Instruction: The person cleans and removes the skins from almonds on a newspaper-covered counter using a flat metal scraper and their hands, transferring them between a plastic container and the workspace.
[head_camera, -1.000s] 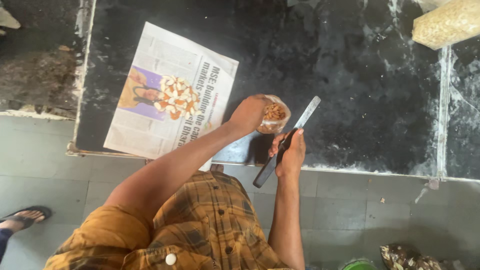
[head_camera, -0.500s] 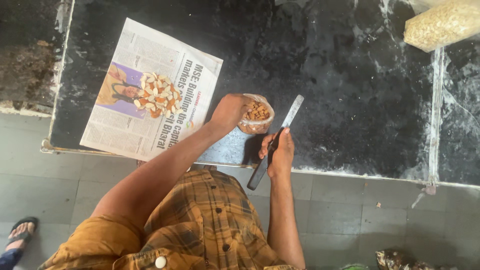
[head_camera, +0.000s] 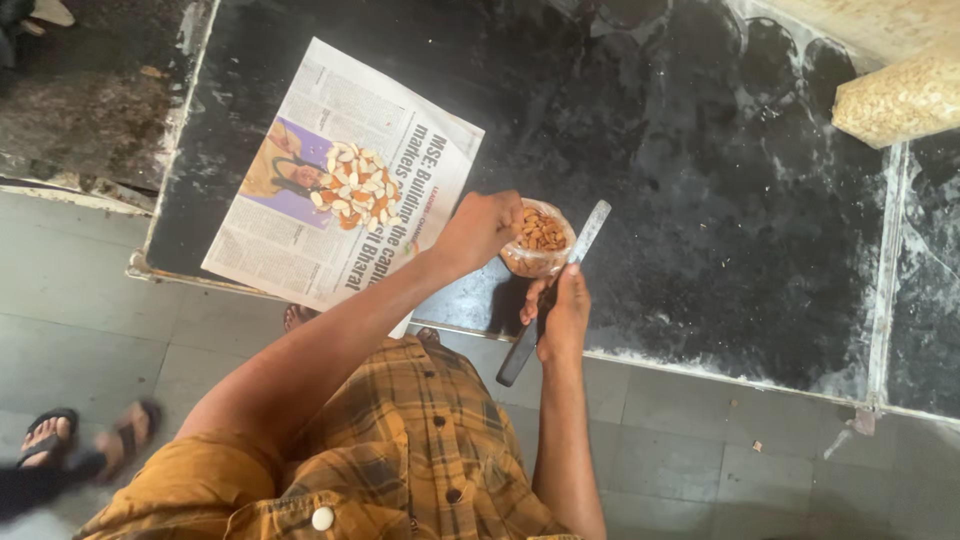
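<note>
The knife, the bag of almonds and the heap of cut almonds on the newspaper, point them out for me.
knife (head_camera: 588, 228), head view, on the flat metal blade.
bag of almonds (head_camera: 540, 236), head view, on the brown almonds inside the open clear bag.
heap of cut almonds (head_camera: 356, 186), head view, on the middle of the pale pile.

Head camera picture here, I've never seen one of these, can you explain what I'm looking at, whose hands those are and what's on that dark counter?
There is no machine here. The one view comes from a camera worn on a person's head, looking straight down, so you see their checked shirt and both arms from above. The left hand grips a small clear container of brown almonds. The right hand holds a long knife, its blade lying beside the container. On the dark stone counter lies a sheet of newspaper with a pile of pale sliced almonds on it. A clear bag of pale grains sits at the far right. Someone else's sandalled feet show at lower left.
</note>
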